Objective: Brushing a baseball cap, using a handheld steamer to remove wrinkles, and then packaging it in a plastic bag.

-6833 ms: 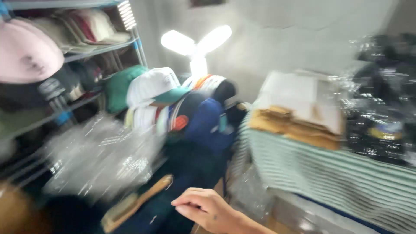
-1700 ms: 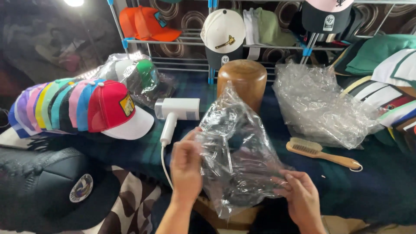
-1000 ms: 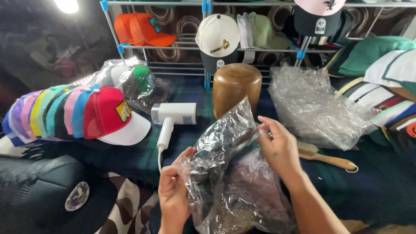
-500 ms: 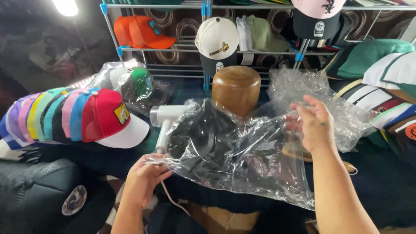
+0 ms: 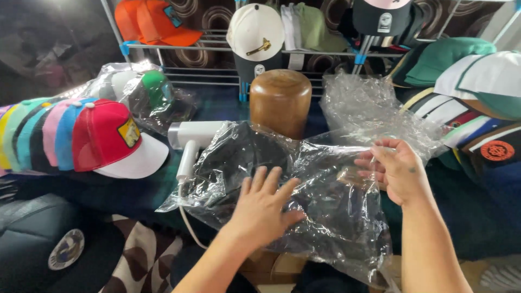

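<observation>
Left hand (image 5: pixel 266 206) lies flat, fingers spread, pressing a clear plastic bag (image 5: pixel 320 184) with a dark cap inside, on the table before the wooden block (image 5: pixel 280 100). Right hand (image 5: pixel 399 171) pinches the bag's right edge, fingers half curled. Risk 1: slick film may slip from the pinch. Risk 2: the bag could drag the white steamer (image 5: pixel 190 141), touching its left side.

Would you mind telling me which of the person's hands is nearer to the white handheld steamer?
Left. The left hand lies flat on the clear plastic bag, just right of the white handheld steamer; the right hand pinches the bag's far right edge, farther away.
</observation>
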